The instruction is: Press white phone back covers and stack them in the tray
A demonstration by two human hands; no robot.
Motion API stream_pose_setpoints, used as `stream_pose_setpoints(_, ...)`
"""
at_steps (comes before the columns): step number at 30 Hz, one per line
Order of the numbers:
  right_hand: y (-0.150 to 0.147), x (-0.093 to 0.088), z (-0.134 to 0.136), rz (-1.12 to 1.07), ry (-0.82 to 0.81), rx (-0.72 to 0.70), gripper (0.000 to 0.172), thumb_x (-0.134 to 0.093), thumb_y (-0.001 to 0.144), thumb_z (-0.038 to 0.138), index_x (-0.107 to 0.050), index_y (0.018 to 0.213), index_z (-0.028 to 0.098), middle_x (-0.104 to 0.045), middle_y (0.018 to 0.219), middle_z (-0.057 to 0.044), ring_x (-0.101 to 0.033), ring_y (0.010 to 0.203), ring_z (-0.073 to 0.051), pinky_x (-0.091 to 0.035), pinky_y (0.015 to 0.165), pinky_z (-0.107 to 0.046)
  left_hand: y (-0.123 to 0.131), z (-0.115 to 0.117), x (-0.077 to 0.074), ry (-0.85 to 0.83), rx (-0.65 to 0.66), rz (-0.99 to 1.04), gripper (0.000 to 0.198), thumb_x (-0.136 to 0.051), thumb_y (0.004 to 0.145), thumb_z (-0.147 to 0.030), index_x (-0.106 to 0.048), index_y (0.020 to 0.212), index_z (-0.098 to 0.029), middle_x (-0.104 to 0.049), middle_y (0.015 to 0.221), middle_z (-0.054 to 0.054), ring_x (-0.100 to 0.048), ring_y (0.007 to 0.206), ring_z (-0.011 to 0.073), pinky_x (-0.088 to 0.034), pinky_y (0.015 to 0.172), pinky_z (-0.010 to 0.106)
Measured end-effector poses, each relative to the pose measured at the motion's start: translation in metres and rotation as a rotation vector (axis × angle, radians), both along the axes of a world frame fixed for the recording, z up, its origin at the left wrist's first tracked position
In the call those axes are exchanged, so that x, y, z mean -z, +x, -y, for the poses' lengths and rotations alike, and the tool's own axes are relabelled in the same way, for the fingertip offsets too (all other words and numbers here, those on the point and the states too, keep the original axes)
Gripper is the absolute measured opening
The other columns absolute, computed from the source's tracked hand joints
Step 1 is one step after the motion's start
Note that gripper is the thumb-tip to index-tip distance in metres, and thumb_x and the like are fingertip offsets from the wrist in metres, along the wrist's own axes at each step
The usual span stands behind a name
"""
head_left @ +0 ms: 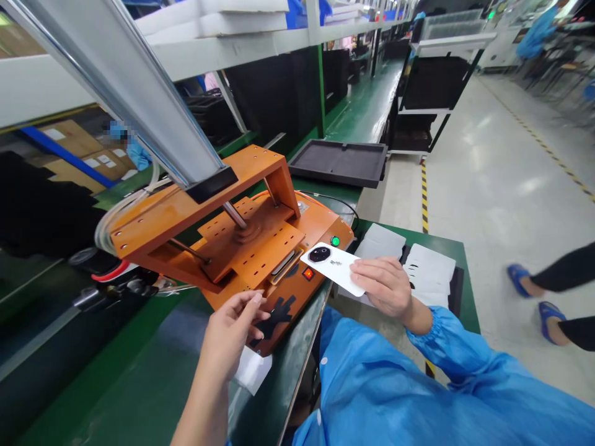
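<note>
My right hand (385, 286) grips a white phone back cover (333, 266) with a round black camera ring, held over the right end of an orange press fixture (242, 248). My left hand (232, 334) rests on the fixture's front edge, fingers bent and touching a black shape (277, 314) on the orange base. I cannot make out anything held in it. A green button (335, 241) and a red button (308, 273) sit on the base near the cover. A white cloth (253, 370) lies under the fixture's front corner.
A stack of white covers on dark trays (430, 269) lies to the right on the green bench (139, 371). An empty black tray (339, 162) sits behind the fixture. A slanted metal column (139, 93) rises overhead. Another person's legs and blue shoes (548, 313) are in the aisle.
</note>
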State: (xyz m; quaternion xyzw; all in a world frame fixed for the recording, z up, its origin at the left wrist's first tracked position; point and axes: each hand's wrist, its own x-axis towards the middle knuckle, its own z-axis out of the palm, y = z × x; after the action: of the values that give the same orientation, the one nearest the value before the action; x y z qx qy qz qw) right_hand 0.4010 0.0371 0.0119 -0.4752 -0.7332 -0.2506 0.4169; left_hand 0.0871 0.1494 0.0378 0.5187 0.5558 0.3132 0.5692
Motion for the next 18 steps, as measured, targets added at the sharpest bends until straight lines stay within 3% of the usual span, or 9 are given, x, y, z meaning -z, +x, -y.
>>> stream_pose_setpoints(4,0.004,0.002,0.0,-0.004,0.009,-0.009,0.028,-0.051,0.099,0.015,-0.071,0.116,0.028,-0.079,0.112,-0.005,-0.074,0.109,-0.019,-0.056,0.083,-0.036,0.002,-0.003,0.0,-0.023,0.024,-0.023,0.064,-0.082,0.065,-0.067,-0.068,0.096,-0.013,-0.069,0.089,0.008,-0.067,0.07,0.0181,-0.048,0.041,0.021)
stream_pose_setpoints(8,0.012,0.01,0.001,0.011,0.009,-0.029,0.031,-0.055,0.097,0.015,-0.069,0.122,0.028,-0.078,0.116,-0.006,-0.073,0.113,-0.02,-0.056,0.086,-0.037,0.016,-0.002,-0.005,-0.06,0.021,0.017,0.06,-0.082,0.069,-0.059,-0.063,0.105,-0.015,-0.072,0.098,0.01,-0.069,0.066,0.0162,-0.046,0.038,0.019)
stream_pose_setpoints(14,0.011,0.018,-0.008,-0.007,-0.001,-0.046,0.028,-0.057,0.099,0.018,-0.071,0.121,0.03,-0.077,0.118,-0.006,-0.072,0.116,-0.021,-0.058,0.089,-0.036,0.058,-0.013,-0.012,0.031,-0.097,0.167,0.055,-0.078,0.072,-0.045,-0.06,0.113,-0.012,-0.074,0.102,0.016,-0.071,0.06,0.0167,-0.034,0.033,0.017)
stream_pose_setpoints(18,0.005,0.022,-0.033,-0.008,0.021,-0.102,0.029,-0.055,0.1,0.015,-0.071,0.121,0.026,-0.077,0.12,-0.008,-0.07,0.119,-0.021,-0.057,0.091,-0.037,0.088,-0.036,-0.013,0.111,-0.222,0.228,0.044,-0.066,0.08,-0.043,-0.059,0.113,-0.014,-0.075,0.099,0.013,-0.063,0.052,0.0091,-0.021,0.035,0.016)
